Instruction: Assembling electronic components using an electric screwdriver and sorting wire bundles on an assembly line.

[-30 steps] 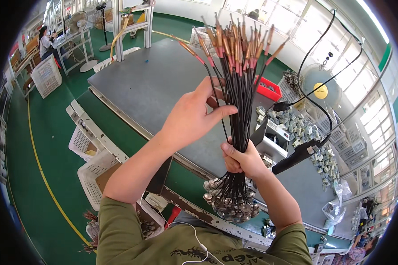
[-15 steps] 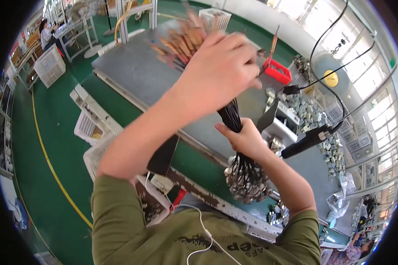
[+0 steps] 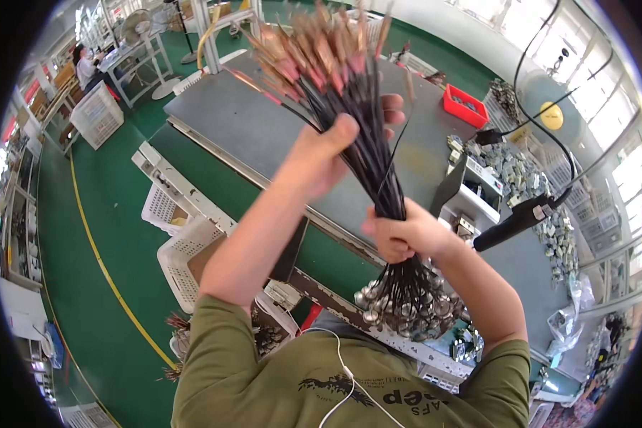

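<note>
The person holds a thick bundle of thin black wires (image 3: pixel 367 153) upright above the near edge of a long grey tabletop (image 3: pixel 264 128). The right hand (image 3: pixel 399 232) is closed tight around the bundle low down, just above the cluster of round silver metal caps (image 3: pixel 406 314) that hang from the wires' lower ends. The left hand (image 3: pixel 332 153) is wrapped around the upper half of the bundle, thumb across the front and fingers curled behind it; the wires fan out above it into pink sleeves and coppery tips (image 3: pixel 321 43), which are blurred, so their exact form is hard to tell.

On the tabletop beyond the bundle sits a small red plastic tray (image 3: pixel 465 105), and to the right lies a heap of small grey metal parts (image 3: pixel 521 171). A black handheld tool on a hanging black cable (image 3: pixel 517 221) shows just to the right of the right hand. Below the tabletop's left side, white perforated plastic baskets (image 3: pixel 185 250) stand on the green floor (image 3: pixel 100 235), which carries a yellow line. Far off at upper left another person sits at a bench (image 3: pixel 85 68).
</note>
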Available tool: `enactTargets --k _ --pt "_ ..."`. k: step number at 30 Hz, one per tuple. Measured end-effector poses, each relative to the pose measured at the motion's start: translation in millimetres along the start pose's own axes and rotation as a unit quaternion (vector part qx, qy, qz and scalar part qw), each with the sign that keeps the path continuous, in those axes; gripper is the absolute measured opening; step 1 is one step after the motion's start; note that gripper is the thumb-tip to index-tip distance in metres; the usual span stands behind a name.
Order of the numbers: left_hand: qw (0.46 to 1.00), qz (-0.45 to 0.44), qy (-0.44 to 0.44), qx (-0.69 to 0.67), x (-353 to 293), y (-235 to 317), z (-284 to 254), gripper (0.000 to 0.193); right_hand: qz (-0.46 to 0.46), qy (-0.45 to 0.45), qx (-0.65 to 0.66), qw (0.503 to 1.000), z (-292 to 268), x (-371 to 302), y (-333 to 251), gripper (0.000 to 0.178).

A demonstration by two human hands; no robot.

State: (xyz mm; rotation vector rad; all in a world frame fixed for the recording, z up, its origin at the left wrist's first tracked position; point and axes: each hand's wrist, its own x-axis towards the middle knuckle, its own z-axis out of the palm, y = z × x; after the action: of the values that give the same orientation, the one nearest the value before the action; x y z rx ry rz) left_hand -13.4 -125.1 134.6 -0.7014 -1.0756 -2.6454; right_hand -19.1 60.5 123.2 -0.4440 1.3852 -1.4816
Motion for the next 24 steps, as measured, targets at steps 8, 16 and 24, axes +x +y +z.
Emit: enactTargets --k 8,16,24 --pt "0.993 0.003 0.092 0.072 4.8 -1.2 18.3 0.034 -0.004 0.050 -0.056 0.997 16.4 19.3 10.1 0.024" --pt "0.972 -0.041 -0.128 0.192 4.1 22.5 -27.0 0.063 -0.017 -0.009 0.025 0.999 10.0 1.0 4.1 0.020" --pt "0.889 -0.184 -0.305 -0.289 51.3 -15.7 -32.3 0.053 0.037 -0.164 0.091 0.982 26.5 7.5 5.4 0.029"
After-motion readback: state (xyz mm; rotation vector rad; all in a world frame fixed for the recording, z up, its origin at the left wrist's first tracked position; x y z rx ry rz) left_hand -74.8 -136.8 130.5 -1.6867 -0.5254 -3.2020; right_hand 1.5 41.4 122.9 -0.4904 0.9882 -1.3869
